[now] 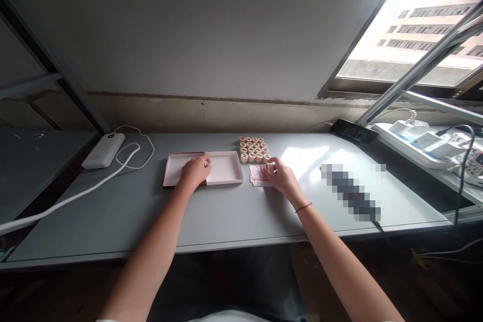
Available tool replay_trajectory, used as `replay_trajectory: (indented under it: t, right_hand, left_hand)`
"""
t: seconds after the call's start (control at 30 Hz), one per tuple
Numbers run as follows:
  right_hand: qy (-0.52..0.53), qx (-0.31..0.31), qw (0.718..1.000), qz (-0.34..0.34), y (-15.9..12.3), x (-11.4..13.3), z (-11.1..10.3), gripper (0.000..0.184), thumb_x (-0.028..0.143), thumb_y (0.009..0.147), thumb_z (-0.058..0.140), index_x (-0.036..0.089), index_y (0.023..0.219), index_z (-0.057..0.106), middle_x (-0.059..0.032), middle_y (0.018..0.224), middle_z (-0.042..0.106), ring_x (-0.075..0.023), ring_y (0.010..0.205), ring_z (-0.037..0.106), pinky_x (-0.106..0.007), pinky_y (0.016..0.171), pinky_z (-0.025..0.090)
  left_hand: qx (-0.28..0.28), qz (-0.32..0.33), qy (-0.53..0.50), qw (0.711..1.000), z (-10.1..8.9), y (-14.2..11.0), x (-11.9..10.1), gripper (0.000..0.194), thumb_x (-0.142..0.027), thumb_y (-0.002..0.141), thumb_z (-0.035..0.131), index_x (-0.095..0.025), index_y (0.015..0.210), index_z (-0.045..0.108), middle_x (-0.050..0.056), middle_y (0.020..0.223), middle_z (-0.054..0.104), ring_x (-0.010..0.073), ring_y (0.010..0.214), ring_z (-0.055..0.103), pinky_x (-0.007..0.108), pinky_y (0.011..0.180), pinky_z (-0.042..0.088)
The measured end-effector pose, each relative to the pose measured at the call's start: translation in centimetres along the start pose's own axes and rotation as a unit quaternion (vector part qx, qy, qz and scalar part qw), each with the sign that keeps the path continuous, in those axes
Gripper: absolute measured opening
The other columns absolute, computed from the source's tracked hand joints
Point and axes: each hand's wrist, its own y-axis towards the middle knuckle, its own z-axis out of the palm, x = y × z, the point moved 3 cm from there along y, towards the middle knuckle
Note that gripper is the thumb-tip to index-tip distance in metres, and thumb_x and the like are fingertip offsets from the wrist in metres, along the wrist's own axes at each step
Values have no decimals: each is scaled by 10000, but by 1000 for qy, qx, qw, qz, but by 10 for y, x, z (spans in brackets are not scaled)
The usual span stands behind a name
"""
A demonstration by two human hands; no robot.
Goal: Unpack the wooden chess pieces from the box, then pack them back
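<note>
My left hand (195,171) sits on a shallow box half with a dark red rim (183,169), its fingers curled over the inner edge. That half lies against a larger white box tray (225,168). To the right, my right hand (278,174) presses its fingertips onto a small white leaflet with red print (256,176), part of which is covered by the fingers. Just above both hands, round wooden Chinese chess pieces (252,149) stand packed in a tidy block on the grey table (113,221).
A white power bank (103,150) with white cables lies at the table's left. A black phone (353,131) sits at the back right, beside a white tray of chargers (415,144). A pixelated dark strip (350,192) lies on the right. A window lets in glare.
</note>
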Motion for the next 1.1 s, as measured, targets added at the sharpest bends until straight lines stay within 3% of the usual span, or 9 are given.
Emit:
replay_trajectory:
  t: [0.17,0.27,0.37,0.43,0.53,0.63,0.7,0.83,1.1]
  right_hand:
    - [-67,-126,986,-89,-2,6,2,244,340,831,517,189,1016,569,-100,955,580,-226,810,551,-339,715,440]
    - [-69,-153,970,-177,-11,23,1,182,306,877,477,181,962,579,-107,942,587,-226,831,546,-320,712,433]
    - [-66,-109,949,-290,-24,51,8,173,237,910,432,177,849,583,-72,819,606,-174,715,528,-266,634,383]
    - [-73,-61,924,-370,-35,70,20,224,213,913,423,174,758,579,-41,700,592,-141,629,499,-249,585,331]
    - [-99,27,887,-449,-46,89,42,266,221,881,453,172,647,569,-16,600,571,-105,509,412,-259,517,224]
    - [-124,103,877,-453,-49,95,58,241,224,831,488,170,612,572,-11,586,589,-87,456,322,-271,498,149]
    - [-135,128,883,-430,-47,96,62,246,226,827,484,168,605,571,-11,573,588,-84,449,293,-270,497,134]
    - [-142,149,889,-409,-44,95,60,267,222,834,462,165,588,550,-10,558,577,-83,452,259,-264,495,131]
    - [-104,166,895,-400,-44,93,59,232,183,798,464,170,576,529,5,543,541,-82,461,255,-251,496,151]
  left_hand:
    - [2,-8,8,1000,1,4,1,248,-257,853,443,-277,1040,604,23,1077,697,243,944,633,293,671,441]
    - [8,-4,17,1000,-2,8,-1,245,-246,859,447,-273,1044,606,27,1080,695,238,947,635,297,709,446]
    - [2,0,26,1000,-12,5,-10,274,-278,894,436,-256,1128,577,61,1148,665,246,1008,619,317,780,444]
    - [-32,8,38,999,-20,-6,-19,321,-356,920,426,-223,1188,543,112,1186,629,271,1048,594,345,800,434]
    - [-157,187,59,968,-22,-35,-34,247,-292,940,384,-193,898,606,63,864,665,194,807,616,280,687,403]
    - [-176,364,48,913,0,-64,-32,319,-239,905,401,-190,609,510,-2,568,555,125,526,500,263,547,320]
    - [-162,416,36,894,16,-72,-23,325,-195,866,419,-188,543,454,-17,493,500,110,458,435,267,504,282]
    - [-104,404,13,909,34,-66,-12,255,-153,788,447,-185,535,448,-23,481,519,104,440,420,265,479,252]
    - [-13,373,27,927,33,-58,-20,213,-170,749,460,-189,538,478,5,527,604,124,462,474,269,468,217]
